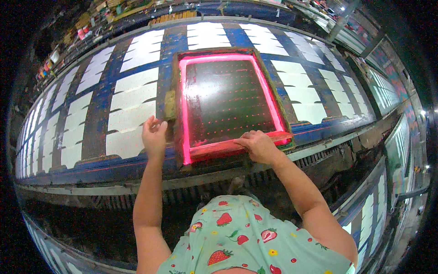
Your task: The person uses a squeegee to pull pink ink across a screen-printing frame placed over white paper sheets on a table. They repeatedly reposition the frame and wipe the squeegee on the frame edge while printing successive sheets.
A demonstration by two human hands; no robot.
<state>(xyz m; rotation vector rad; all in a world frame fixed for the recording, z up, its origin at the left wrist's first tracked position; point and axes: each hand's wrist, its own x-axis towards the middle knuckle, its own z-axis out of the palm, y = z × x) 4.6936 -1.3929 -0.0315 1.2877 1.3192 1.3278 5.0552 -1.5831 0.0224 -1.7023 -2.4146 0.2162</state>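
Observation:
A screen-printing frame [223, 98] with a dark mesh, rows of small dots and bright pink ink along its inner edges lies on the long blue table [173, 41]. My right hand [255, 144] grips a pink-stained squeegee [212, 147] lying along the frame's near side. My left hand [154, 130], fingers loosely curled but apart and holding nothing visible, is just left of the frame. Columns of white pieces [127, 114] are laid on the table to both sides of the frame.
A metal rail [114, 188] runs along the table's near edge, by my body. Similar tables with white pieces [378, 196] stand at the right and lower left. Cluttered shelving with pots [84, 32] lines the far side, and a post [342, 18] rises at back right.

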